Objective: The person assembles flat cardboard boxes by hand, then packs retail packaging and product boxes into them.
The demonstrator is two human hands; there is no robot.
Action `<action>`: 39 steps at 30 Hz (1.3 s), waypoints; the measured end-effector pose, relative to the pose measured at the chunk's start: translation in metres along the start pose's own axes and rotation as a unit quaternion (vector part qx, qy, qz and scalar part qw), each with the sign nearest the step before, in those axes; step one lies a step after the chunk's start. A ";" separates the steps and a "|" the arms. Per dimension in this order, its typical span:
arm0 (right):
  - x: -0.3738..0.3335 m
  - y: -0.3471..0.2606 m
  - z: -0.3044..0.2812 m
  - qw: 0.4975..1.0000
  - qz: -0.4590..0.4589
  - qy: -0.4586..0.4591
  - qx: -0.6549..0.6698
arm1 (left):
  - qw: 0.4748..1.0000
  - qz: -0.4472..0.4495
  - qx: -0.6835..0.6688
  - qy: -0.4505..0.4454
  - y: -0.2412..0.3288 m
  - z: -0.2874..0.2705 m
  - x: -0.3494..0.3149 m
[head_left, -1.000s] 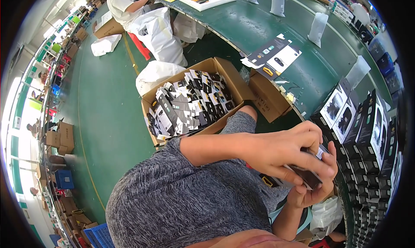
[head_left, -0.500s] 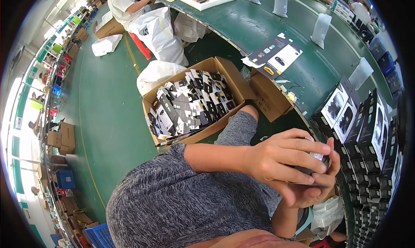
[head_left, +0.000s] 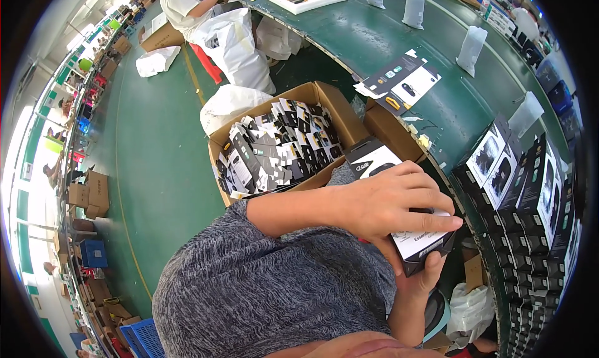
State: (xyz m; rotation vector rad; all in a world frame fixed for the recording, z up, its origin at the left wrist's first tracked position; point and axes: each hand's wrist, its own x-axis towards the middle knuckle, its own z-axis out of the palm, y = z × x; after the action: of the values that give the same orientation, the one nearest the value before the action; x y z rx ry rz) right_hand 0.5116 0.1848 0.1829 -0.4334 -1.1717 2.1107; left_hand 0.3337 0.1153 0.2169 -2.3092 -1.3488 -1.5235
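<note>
Both my hands hold a black and white retail box (head_left: 417,244), tilted in front of my chest with its broad printed face up. My left hand (head_left: 399,202) lies across the top of it, fingers curled over the far side, and covers the middle of the print. Under the near end, my right hand (head_left: 425,278) supports the box with its thumb against the lower edge; its other fingers are mostly hidden. Just beyond the held box stands an open brown carton (head_left: 342,117) filled with many flat, folded black and white boxes (head_left: 281,149).
Stacks of similar finished boxes (head_left: 530,189) rise on the right along the green table (head_left: 374,39). A flat unfolded box blank (head_left: 405,83) lies on it, with several wrapped white pouches (head_left: 472,51) farther off. White sacks (head_left: 234,52) and a seated person (head_left: 184,8) are at the far left.
The box has turned and tipped from end-on, mostly hidden between my palms, to showing its broad face. My left hand has shifted slightly left, and my right hand has dropped lower.
</note>
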 end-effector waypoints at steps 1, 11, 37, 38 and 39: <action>-0.001 -0.004 0.005 0.999 0.026 -0.009 0.017 | 0.999 0.011 0.020 -0.025 0.002 -0.003 0.001; 0.001 0.004 -0.012 0.998 0.040 -0.044 -0.008 | 0.993 0.026 0.078 -0.080 0.012 -0.008 0.000; 0.030 0.020 -0.107 0.986 -0.099 -0.055 -0.122 | 0.991 0.038 0.052 -0.121 -0.054 -0.012 0.060; 0.033 0.023 -0.135 0.921 -0.097 -0.070 -0.371 | 0.990 0.054 0.059 -0.119 -0.063 -0.012 0.082; 0.031 0.029 -0.165 0.794 -0.085 -0.078 -0.597 | 0.984 0.074 0.089 -0.138 -0.074 -0.007 0.104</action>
State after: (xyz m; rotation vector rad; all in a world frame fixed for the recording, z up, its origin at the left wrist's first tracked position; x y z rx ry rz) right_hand 0.5721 0.2977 0.0708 -0.6488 -2.4588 1.0031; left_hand 0.2914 0.2229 0.2721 -2.5076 -1.2723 -1.0262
